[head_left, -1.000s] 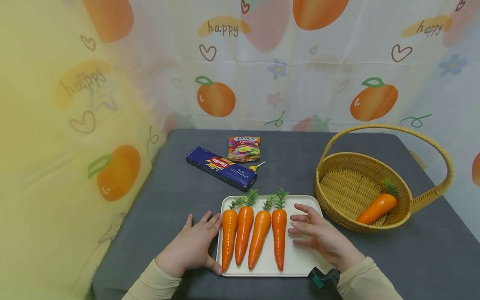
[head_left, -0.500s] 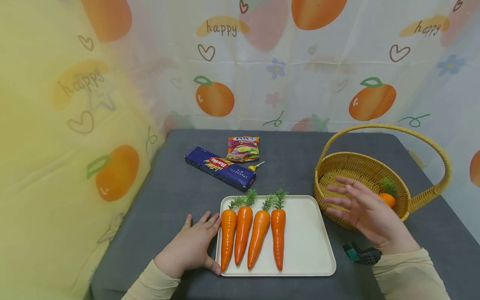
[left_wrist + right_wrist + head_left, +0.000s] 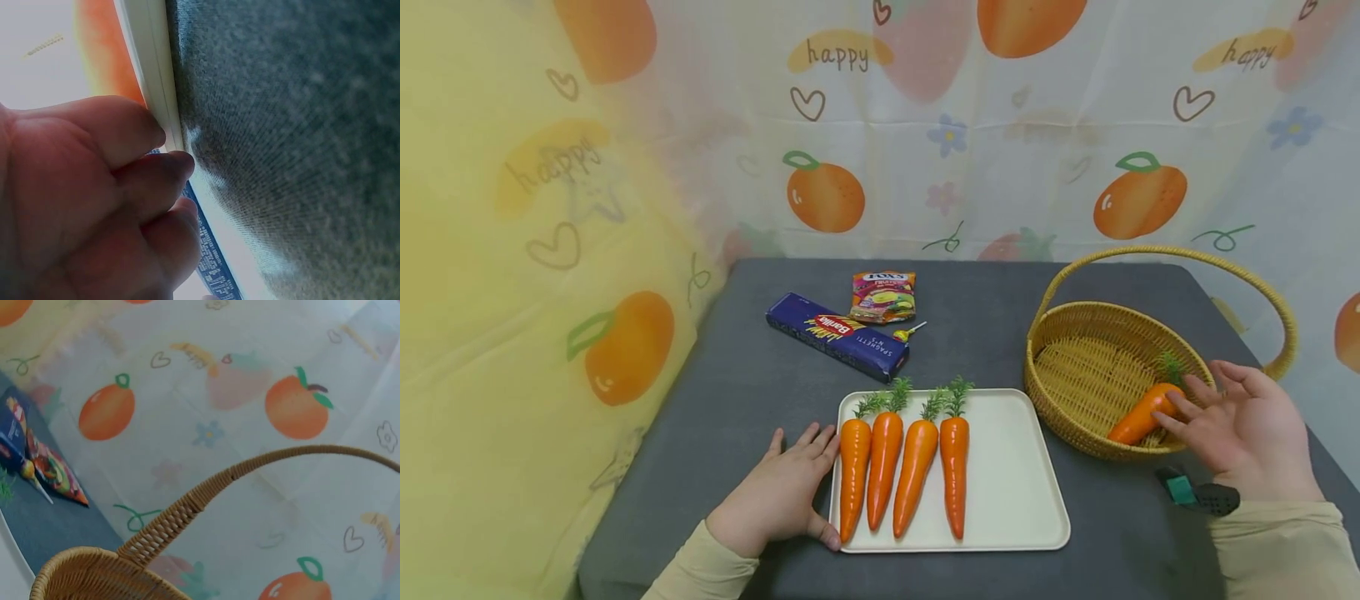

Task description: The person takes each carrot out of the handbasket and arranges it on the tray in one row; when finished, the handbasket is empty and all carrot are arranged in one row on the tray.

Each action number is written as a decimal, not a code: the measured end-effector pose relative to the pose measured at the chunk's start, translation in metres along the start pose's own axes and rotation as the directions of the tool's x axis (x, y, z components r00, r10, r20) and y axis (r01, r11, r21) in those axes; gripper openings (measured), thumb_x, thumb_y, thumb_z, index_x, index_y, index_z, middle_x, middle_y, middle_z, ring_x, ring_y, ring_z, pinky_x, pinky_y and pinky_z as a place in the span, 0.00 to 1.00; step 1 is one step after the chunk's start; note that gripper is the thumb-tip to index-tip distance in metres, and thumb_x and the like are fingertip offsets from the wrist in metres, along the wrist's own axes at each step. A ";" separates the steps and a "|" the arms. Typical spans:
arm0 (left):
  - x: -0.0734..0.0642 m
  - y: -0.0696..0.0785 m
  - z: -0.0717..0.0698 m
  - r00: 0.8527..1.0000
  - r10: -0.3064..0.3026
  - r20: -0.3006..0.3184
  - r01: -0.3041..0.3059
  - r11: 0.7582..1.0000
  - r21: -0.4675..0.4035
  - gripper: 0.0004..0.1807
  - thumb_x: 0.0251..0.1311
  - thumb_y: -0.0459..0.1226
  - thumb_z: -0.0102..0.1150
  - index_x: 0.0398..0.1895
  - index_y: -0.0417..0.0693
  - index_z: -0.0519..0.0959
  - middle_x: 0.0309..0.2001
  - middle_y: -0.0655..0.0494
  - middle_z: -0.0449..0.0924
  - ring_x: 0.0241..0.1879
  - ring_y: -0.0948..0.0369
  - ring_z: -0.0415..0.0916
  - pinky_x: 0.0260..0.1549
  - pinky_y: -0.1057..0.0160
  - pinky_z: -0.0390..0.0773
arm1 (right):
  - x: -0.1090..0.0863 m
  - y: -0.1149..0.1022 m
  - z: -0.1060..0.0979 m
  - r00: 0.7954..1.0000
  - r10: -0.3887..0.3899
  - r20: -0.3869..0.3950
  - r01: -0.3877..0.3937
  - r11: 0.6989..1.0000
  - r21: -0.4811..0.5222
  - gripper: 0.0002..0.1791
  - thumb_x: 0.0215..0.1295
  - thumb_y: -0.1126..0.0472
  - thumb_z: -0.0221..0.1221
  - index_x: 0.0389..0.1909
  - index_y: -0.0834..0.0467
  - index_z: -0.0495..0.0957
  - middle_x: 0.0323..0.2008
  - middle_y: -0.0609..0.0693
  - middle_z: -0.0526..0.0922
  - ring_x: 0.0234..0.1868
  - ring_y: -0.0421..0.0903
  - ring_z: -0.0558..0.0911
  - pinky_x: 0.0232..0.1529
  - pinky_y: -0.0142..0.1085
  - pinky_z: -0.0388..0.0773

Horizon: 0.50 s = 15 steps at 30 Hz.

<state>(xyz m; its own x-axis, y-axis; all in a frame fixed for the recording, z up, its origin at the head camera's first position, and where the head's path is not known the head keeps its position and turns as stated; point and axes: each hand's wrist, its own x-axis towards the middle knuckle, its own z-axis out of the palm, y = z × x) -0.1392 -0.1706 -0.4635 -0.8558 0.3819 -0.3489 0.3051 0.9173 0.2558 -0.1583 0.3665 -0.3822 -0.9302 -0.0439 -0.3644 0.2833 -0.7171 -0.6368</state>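
Note:
Several orange carrots (image 3: 916,479) with green tops lie side by side on the left half of a white tray (image 3: 1015,475). My left hand (image 3: 778,500) rests at the tray's left edge, fingers spread and thumb at the near corner. In the left wrist view its fingertips (image 3: 178,165) touch the tray's side. One more carrot (image 3: 1138,417) lies inside a wicker basket (image 3: 1075,367) on the right. Over the basket's near right rim, my right hand (image 3: 1255,425) is held palm up with loose fingers beside that carrot, apparently holding nothing.
Behind the tray lie a blue spaghetti box (image 3: 838,333), a candy bag (image 3: 883,297) and a yellow lollipop (image 3: 906,333). The basket's tall handle (image 3: 1180,252) arches over it. Fruit-print curtains (image 3: 910,150) hang at the table's back and left.
My right hand has moved right, from beside the carrots on the tray to the basket's right side, and turned palm up. The left hand and the carrots have stayed put.

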 end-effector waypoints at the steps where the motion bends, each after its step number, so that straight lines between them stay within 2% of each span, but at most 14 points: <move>1: 0.000 0.000 0.000 1.000 0.000 0.000 0.000 1.000 -0.001 0.81 0.27 0.74 0.85 0.87 0.43 0.64 0.88 0.45 0.59 0.89 0.42 0.50 0.79 0.19 0.44 | 0.001 -0.002 0.000 1.000 0.019 -0.017 -0.019 1.000 0.013 0.40 0.89 0.40 0.33 0.72 0.15 0.07 0.75 0.16 0.07 0.81 0.36 0.08 0.86 0.45 0.18; 3: 0.000 0.001 0.000 1.000 0.001 -0.001 -0.001 1.000 -0.004 0.81 0.27 0.74 0.85 0.87 0.42 0.64 0.87 0.44 0.59 0.89 0.41 0.50 0.79 0.19 0.44 | 0.003 -0.004 0.002 0.998 0.047 -0.049 -0.045 0.998 0.039 0.42 0.89 0.39 0.31 0.66 0.20 0.01 0.72 0.16 0.03 0.80 0.37 0.05 0.84 0.47 0.14; 6: -0.001 0.001 -0.001 1.000 0.002 -0.006 -0.002 1.000 -0.005 0.82 0.27 0.74 0.85 0.86 0.42 0.64 0.87 0.44 0.60 0.89 0.41 0.51 0.79 0.19 0.44 | 0.008 -0.005 0.006 0.993 0.092 -0.078 -0.085 0.992 0.092 0.44 0.89 0.38 0.32 0.64 0.24 -0.02 0.69 0.16 -0.01 0.78 0.37 0.04 0.82 0.49 0.10; 8: -0.002 0.002 -0.002 1.000 0.002 -0.010 -0.002 1.000 -0.001 0.82 0.27 0.74 0.85 0.86 0.42 0.64 0.87 0.43 0.60 0.89 0.41 0.51 0.79 0.19 0.45 | 0.013 -0.007 0.009 0.987 0.126 -0.101 -0.114 0.986 0.120 0.45 0.88 0.37 0.33 0.65 0.26 -0.02 0.69 0.15 -0.01 0.80 0.36 0.05 0.83 0.51 0.11; 12: -0.002 0.002 -0.002 1.000 -0.005 -0.012 0.005 1.000 0.002 0.82 0.27 0.75 0.85 0.87 0.42 0.64 0.87 0.42 0.60 0.88 0.40 0.51 0.78 0.18 0.45 | 0.022 -0.010 0.014 0.967 0.193 -0.166 -0.165 0.972 0.168 0.47 0.87 0.34 0.35 0.64 0.24 -0.01 0.70 0.15 0.01 0.81 0.34 0.08 0.83 0.55 0.12; 15: -0.002 0.003 -0.001 1.000 -0.012 -0.010 0.012 1.000 0.002 0.81 0.27 0.75 0.84 0.87 0.42 0.65 0.87 0.41 0.60 0.88 0.39 0.51 0.78 0.18 0.45 | 0.030 -0.008 0.018 0.950 0.207 -0.234 -0.170 0.971 0.168 0.48 0.87 0.35 0.39 0.65 0.22 0.00 0.73 0.15 0.04 0.82 0.34 0.09 0.84 0.53 0.13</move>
<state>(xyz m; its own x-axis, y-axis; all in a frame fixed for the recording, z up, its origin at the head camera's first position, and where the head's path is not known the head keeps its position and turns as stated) -0.1371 -0.1692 -0.4612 -0.8635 0.3699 -0.3428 0.2959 0.9220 0.2497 -0.1926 0.3591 -0.3758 -0.7704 -0.0277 -0.6370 0.3944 -0.8056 -0.4420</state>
